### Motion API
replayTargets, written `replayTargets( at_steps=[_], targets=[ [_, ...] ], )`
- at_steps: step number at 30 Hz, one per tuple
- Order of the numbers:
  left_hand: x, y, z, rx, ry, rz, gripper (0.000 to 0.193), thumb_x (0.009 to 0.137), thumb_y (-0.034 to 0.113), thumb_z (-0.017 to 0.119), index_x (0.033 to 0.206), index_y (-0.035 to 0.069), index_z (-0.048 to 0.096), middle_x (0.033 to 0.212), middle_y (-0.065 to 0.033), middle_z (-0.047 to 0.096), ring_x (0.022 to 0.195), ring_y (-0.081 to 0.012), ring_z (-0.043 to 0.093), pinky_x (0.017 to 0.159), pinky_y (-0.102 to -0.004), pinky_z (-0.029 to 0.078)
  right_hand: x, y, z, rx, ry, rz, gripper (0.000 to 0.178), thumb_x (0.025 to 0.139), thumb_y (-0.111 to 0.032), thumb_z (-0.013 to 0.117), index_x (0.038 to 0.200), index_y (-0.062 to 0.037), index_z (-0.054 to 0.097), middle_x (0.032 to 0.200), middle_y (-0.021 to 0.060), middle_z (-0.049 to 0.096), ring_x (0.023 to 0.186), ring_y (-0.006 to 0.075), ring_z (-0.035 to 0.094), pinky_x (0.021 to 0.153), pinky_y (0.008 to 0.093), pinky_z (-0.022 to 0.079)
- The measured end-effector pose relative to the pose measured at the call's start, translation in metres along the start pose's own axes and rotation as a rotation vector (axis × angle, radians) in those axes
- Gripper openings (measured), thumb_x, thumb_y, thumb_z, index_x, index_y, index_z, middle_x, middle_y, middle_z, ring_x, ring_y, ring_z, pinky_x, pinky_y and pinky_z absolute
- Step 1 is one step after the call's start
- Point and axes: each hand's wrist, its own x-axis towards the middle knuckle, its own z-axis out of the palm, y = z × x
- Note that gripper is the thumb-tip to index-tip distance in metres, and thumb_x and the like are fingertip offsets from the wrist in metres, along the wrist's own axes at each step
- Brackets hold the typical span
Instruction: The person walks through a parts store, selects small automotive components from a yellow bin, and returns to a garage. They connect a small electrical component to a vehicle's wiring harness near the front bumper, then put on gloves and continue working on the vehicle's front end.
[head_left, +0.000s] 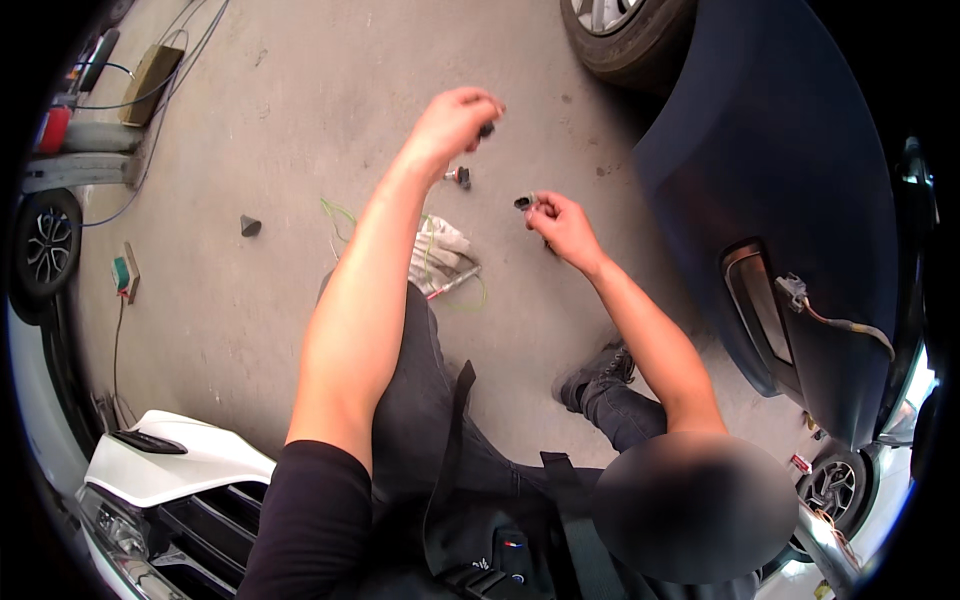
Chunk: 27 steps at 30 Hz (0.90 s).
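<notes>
My left hand is raised over the concrete floor, its fingers closed on a small black part. Lower and to the right, my right hand pinches another small dark part with a light rim; its exact kind is too small to make out. Under my left wrist, a small black piece with a reddish end lies on the floor. Beside my left forearm rest a crumpled whitish work glove, a thin green wire and a slim rod with a red part.
A dark blue bumper rises on the right, with a wired connector hanging out; a tyre is above it. A white car front stands lower left. A black cone, a wooden block and hoses lie left.
</notes>
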Motion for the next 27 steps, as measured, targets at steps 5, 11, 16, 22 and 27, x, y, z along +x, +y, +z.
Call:
replayTargets(
  at_steps=[5,11,16,22,27],
  targets=[
    [-0.015,0.004,0.007,0.183,-0.192,-0.055,0.036,0.083,0.018,0.060,0.116,0.006,0.063,0.079,0.0006,0.057,0.068,-0.0079,0.049,0.057,-0.0239,0.041,0.020,-0.065,-0.010,0.417,0.032,0.023,0.023,0.094,-0.021,0.055,0.107,-0.0023,0.058,0.077,0.0006,0.061,0.052,0.0013,0.040,0.045,0.0168,0.032],
    [-0.033,0.026,0.016,0.167,-0.294,0.119,0.044,0.085,0.020,0.062,0.126,0.005,0.057,0.088,-0.0004,0.062,0.075,-0.0080,0.052,0.062,-0.0243,0.042,0.017,-0.101,-0.007,0.446,0.023,-0.157,0.026,0.095,-0.020,0.054,0.113,-0.0024,0.057,0.079,-0.0005,0.060,0.054,0.0008,0.042,0.047,0.0170,0.033],
    [-0.038,0.024,0.008,-0.035,-0.261,0.221,0.042,0.088,0.018,0.058,0.126,0.000,0.056,0.086,-0.0019,0.061,0.075,-0.0084,0.053,0.064,-0.0242,0.043,0.021,-0.117,-0.008,0.408,-0.069,-0.261,0.027,0.095,-0.019,0.053,0.117,-0.0031,0.054,0.080,-0.0004,0.060,0.056,0.0012,0.043,0.048,0.0165,0.034],
    [-0.033,0.020,-0.005,-0.678,-0.190,-0.036,0.034,0.097,0.024,0.044,0.118,-0.002,0.051,0.078,-0.0026,0.054,0.060,-0.0126,0.048,0.054,-0.0272,0.040,0.023,-0.145,0.005,0.478,0.015,-0.240,0.034,0.092,-0.009,0.052,0.125,-0.0009,0.048,0.078,0.0021,0.062,0.054,0.0033,0.045,0.048,0.0186,0.036],
    [-0.023,0.004,-0.007,-0.829,-0.156,-0.198,0.033,0.101,0.029,0.036,0.104,0.001,0.052,0.082,-0.0086,0.056,0.060,-0.0146,0.048,0.049,-0.0259,0.038,0.037,-0.131,0.021,0.410,0.038,-0.222,0.036,0.091,-0.008,0.053,0.126,0.0012,0.045,0.079,0.0037,0.064,0.056,0.0049,0.049,0.050,0.0202,0.040]
  ],
)
